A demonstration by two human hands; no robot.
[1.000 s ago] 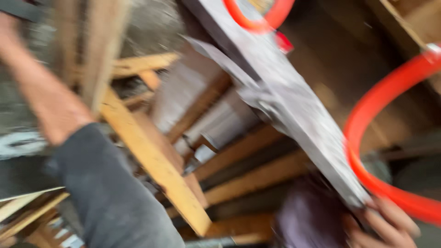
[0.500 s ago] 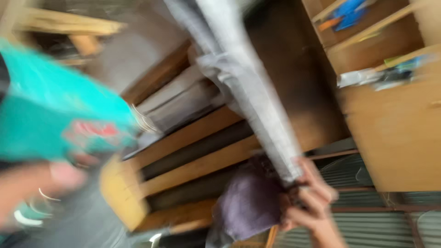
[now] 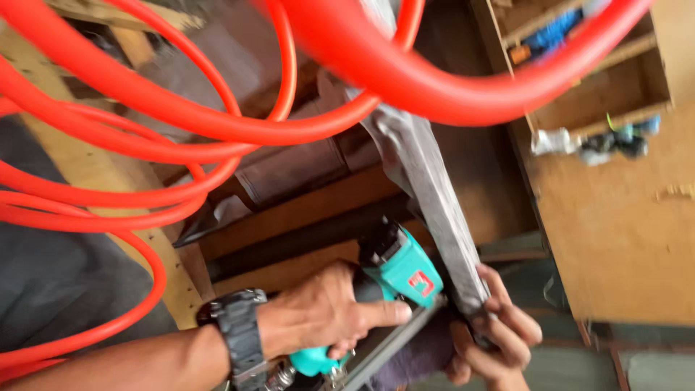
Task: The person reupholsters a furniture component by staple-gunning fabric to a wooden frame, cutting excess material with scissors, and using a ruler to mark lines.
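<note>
Much orange hose (image 3: 217, 130) blurs across; teal stapler (image 3: 394, 271) half-hidden.

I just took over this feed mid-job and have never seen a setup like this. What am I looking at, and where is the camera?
There is no machine here: a person works with two bare hands, and the single camera sits on their head, looking down. The left hand, with a black wristwatch, holds a teal pneumatic tool, probably a stapler or nailer, index finger stretched along its body. The right hand has its grip on the lower end of a long strip wrapped in grey fabric, which the tool's nose meets. Bright orange air hose loops in front of the lens. Beneath is a wooden frame with grey fabric on it. To the right stands a wooden shelf unit holding small items too blurred to identify.
</note>
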